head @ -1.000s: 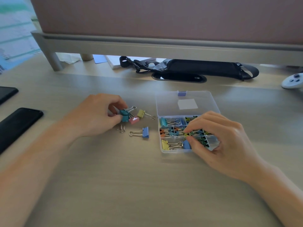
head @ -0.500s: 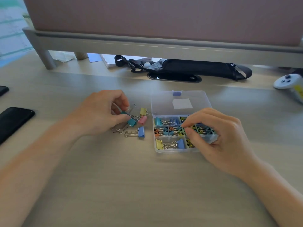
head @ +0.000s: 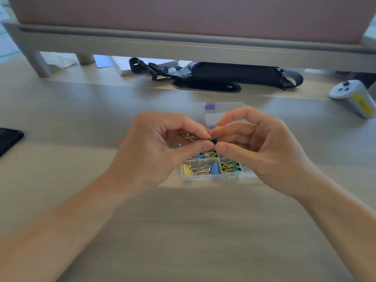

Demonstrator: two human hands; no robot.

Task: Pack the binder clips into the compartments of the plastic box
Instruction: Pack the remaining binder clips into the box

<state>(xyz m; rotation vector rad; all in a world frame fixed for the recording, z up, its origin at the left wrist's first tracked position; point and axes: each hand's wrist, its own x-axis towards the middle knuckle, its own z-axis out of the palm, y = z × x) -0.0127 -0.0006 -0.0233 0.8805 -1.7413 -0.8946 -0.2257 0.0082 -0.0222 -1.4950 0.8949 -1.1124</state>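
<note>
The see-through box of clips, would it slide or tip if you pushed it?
Probably slide: the plastic box looks thin and light and sits flat on the smooth desk. Tipping seems unlikely, since it is low and wide. The binder clips lie loose inside, so they would likely rattle.

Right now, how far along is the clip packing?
Done: several plastic box compartments hold clips, including a yellow clip. In hand: left hand and right hand pinch a teal clip above it. Left: placing it; others may be hidden behind the hands.
</note>
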